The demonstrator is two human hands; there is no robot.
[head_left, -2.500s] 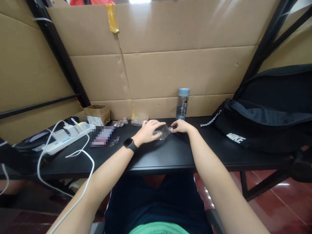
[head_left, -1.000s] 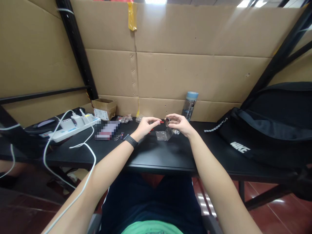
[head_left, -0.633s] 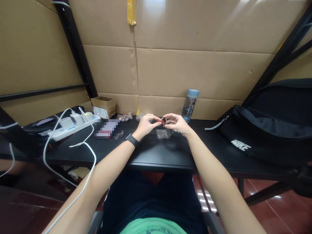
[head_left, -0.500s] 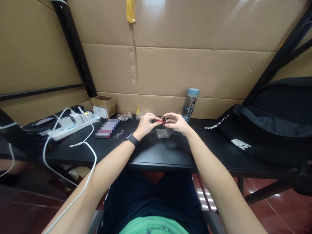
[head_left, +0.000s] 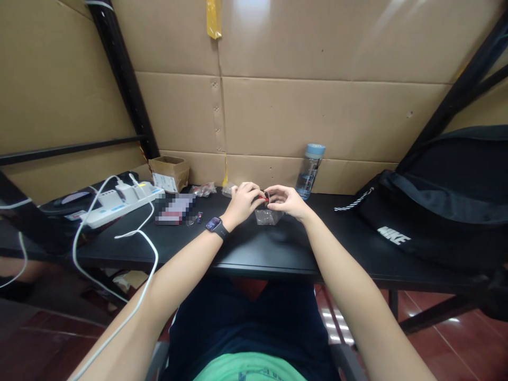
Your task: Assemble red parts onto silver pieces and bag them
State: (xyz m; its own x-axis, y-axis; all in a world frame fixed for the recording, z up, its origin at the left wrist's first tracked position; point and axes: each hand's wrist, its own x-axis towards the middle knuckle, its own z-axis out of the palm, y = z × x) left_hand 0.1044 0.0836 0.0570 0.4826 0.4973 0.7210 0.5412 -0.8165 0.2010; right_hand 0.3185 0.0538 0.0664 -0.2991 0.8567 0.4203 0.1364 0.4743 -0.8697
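Observation:
Above the black desk, my left hand point(head_left: 245, 202) and my right hand point(head_left: 290, 202) meet over a small clear plastic bag point(head_left: 268, 217). The left fingers are pinched on a thin red piece point(head_left: 262, 198), mostly covered by the fingertips. Curved around a small dark round part point(head_left: 268, 196) with a thin rim, my right hand grips it by its edge. The red piece reaches to the round part's inner side; whether they are joined cannot be made out. A dark smartwatch point(head_left: 215, 225) is on my left wrist.
A water bottle point(head_left: 311, 172) stands behind my right hand. To the right lies a black backpack point(head_left: 428, 211). On the left are a power strip point(head_left: 119, 205) with white cables, an open cardboard box point(head_left: 170, 172), small plastic bags point(head_left: 203, 189) and a blurred flat object point(head_left: 175, 208).
My left hand has rolled over, its back turned more upward, and the watch face now shows. The right hand stays almost still around the round part.

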